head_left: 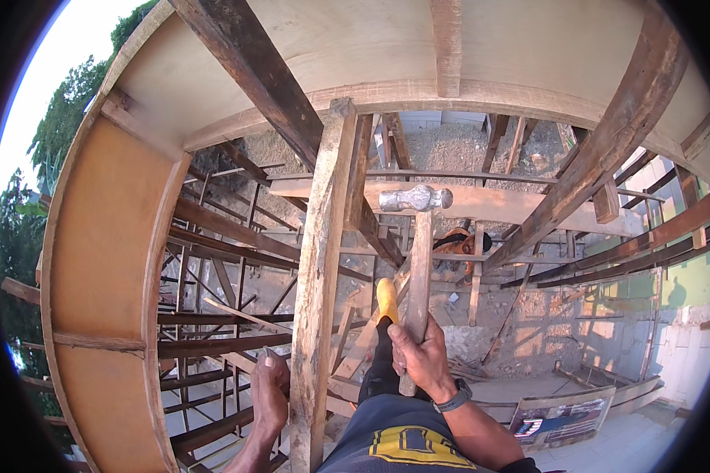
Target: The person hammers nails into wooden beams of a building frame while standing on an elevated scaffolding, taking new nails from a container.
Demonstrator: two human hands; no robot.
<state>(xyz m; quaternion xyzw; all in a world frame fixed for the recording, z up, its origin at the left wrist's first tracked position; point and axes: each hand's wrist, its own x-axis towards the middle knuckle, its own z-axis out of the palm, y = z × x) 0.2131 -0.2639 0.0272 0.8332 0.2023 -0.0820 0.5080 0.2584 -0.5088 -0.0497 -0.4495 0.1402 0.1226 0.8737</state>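
My right hand, with a dark band on its wrist, is wrapped round the lower wooden handle of a hammer. The hammer stands upright in front of me, its worn metal head at the top, apart from the timber around it. Just left of a pale, rough wooden post is my left hand, closed with the thumb uppermost. Its fingers are turned away, so whatever they hold, if anything, is hidden. The post rises between my hands toward the panel frame above.
Dark slanting beams support plywood panels overhead; an orange-brown panel runs along the left. Below, several crossing poles and planks hang over rubble ground. A person in orange is down there. My yellow boot shows. A framed board leans at lower right.
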